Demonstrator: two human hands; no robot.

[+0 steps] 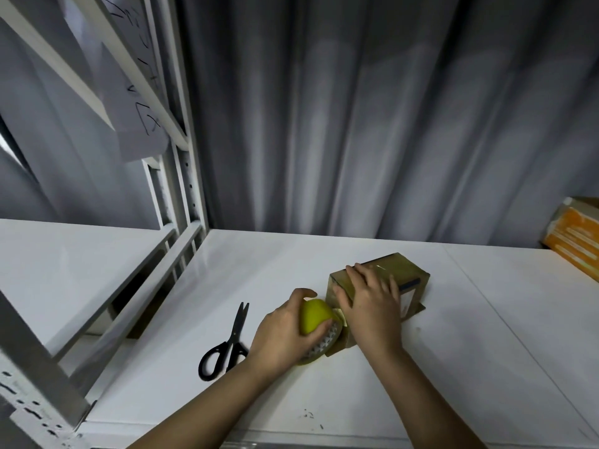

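A grey curtain (356,108) hung behind the white table (486,351) where you worked, with a pale metal rack (191,189) standing at the left. An orange carton (577,241) sat at the far right edge, well apart from the job. The cardboard box (409,273) lay on the table, a little right of centre. Your right hand (369,306) lay flat across its top and near-left corner, fingers straight and spread, pressing rather than gripping. Your left hand (285,328) curled around the yellow-green tape dispenser (312,315) just left of the box. Its tape roll (327,343) appeared to touch the box's near end, though your right hand hid the contact. Black-handled scissors (227,348) lay just beside your left wrist, blades nearly together and pointing far.
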